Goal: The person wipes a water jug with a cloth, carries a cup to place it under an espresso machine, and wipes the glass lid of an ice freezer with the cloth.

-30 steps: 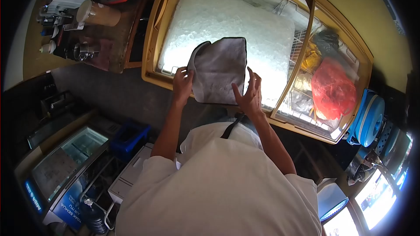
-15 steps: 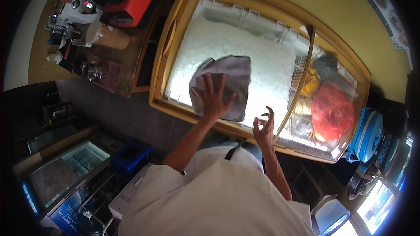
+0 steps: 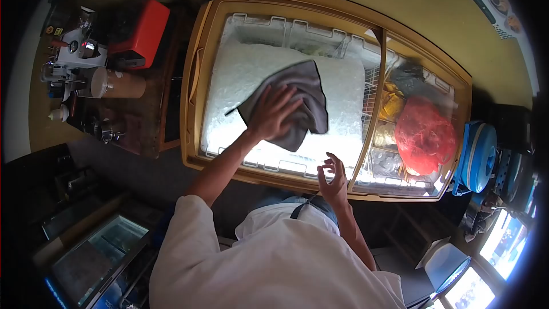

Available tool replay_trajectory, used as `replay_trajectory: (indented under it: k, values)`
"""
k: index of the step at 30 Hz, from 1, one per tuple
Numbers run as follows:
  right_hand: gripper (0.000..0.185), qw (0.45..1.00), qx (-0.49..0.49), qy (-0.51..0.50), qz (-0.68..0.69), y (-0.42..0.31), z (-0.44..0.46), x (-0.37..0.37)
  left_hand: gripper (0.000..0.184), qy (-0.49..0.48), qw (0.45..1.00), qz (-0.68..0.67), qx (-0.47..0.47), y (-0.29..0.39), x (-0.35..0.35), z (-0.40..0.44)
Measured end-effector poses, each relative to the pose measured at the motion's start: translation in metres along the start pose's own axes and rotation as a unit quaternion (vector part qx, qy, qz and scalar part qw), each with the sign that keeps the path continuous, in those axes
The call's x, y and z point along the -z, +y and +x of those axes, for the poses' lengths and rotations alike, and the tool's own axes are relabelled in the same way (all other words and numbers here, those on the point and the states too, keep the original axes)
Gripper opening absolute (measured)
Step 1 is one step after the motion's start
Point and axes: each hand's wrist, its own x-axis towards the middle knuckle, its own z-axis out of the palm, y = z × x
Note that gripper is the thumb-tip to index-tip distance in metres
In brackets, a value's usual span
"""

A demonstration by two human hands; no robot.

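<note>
A grey cloth [image 3: 311, 94] with dark edging lies creased on the glass lid [image 3: 337, 74] of a chest freezer. My left hand [image 3: 274, 115] rests flat on the cloth, fingers stretched out and pressing it against the glass. Part of the cloth is hidden under that palm. Over the freezer's front edge hovers my right hand [image 3: 334, 182], empty, its fingers loosely bent and the thumb apart from them. White frosty contents show through the glass beneath the cloth.
Behind a divider bar [image 3: 374, 103], a red plastic bag [image 3: 426, 134] shows inside the freezer's right section. A blue round container [image 3: 480, 157] stands right of it. On the left, a wooden counter [image 3: 146, 123] holds a red machine [image 3: 140, 34] and a brown tub [image 3: 123, 84].
My left hand has slid the cloth upward across the glass, and the cloth has turned and bunched. My right hand has shifted slightly left and down. The whole view has also shifted.
</note>
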Motion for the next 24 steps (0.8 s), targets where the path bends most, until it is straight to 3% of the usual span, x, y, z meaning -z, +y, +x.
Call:
replay_trajectory:
  k: [3, 4, 6, 8, 11, 14, 16, 21, 22, 24]
  values:
    - [0.051, 0.993, 0.056, 0.082, -0.057, 0.007, 0.007, -0.005, 0.052, 0.130, 0.989, -0.026, 0.070, 0.001, -0.006, 0.010]
    - [0.052, 0.992, 0.052, 0.097, -0.069, 0.000, 0.015, -0.004, 0.045, 0.195, 0.972, -0.114, 0.061, 0.018, -0.015, 0.011]
    - [0.065, 0.981, 0.100, 0.103, -0.128, -0.015, 0.033, -0.005, 0.045, 0.145, 0.949, -0.275, 0.043, 0.059, -0.028, 0.004]
    - [0.075, 0.972, 0.128, 0.074, -0.182, -0.018, 0.052, -0.010, 0.041, 0.017, 0.941, -0.334, -0.055, 0.086, -0.009, -0.004]
    - [0.056, 0.954, 0.110, 0.038, -0.278, -0.010, 0.061, -0.017, 0.046, 0.110, 0.961, -0.253, -0.005, 0.066, 0.019, -0.019]
    - [0.030, 0.968, 0.109, -0.003, -0.228, 0.008, 0.060, -0.011, 0.057, 0.273, 0.942, -0.054, 0.185, -0.031, 0.024, -0.042]
    - [0.019, 0.966, 0.133, 0.021, -0.220, 0.006, 0.052, -0.004, 0.069, 0.232, 0.895, 0.147, 0.351, -0.088, 0.041, -0.062]
    - [0.013, 0.974, 0.152, -0.016, -0.165, 0.022, 0.025, 0.014, 0.061, 0.241, 0.833, 0.162, 0.471, -0.125, 0.070, -0.057]
    - [0.012, 0.976, 0.144, -0.031, -0.158, 0.020, 0.020, 0.020, 0.054, 0.230, 0.860, 0.113, 0.441, -0.139, 0.067, -0.058]
    - [0.012, 0.979, 0.151, -0.025, -0.138, 0.029, 0.009, 0.029, 0.051, 0.243, 0.850, 0.129, 0.449, -0.143, 0.055, -0.058]
